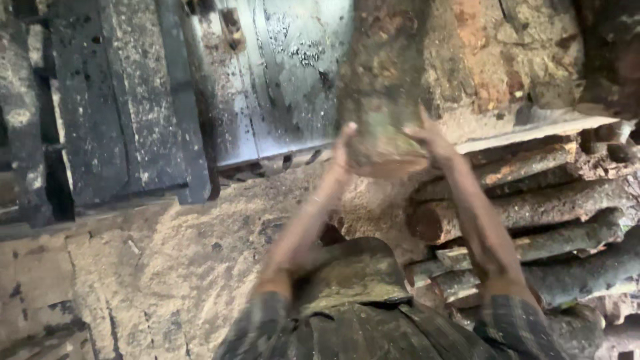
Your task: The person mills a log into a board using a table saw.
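Both arms are stretched forward, and between them a thick log (383, 87) stands lifted on end, its lower cut face level with the palms. The left hand (343, 143) presses one side of that end and the right hand (430, 140) the other, each grip closed flat against the bark rather than wrapped round it. It looks heavy and rigid, with rough flaky bark that may crumble under the fingers, so a hold low down and partly beneath the end seems surest. Just to the right lies a stack of thinner logs (533, 220); behind is a grey metal plate (280, 73), and sawdust (180, 260) covers the floor.
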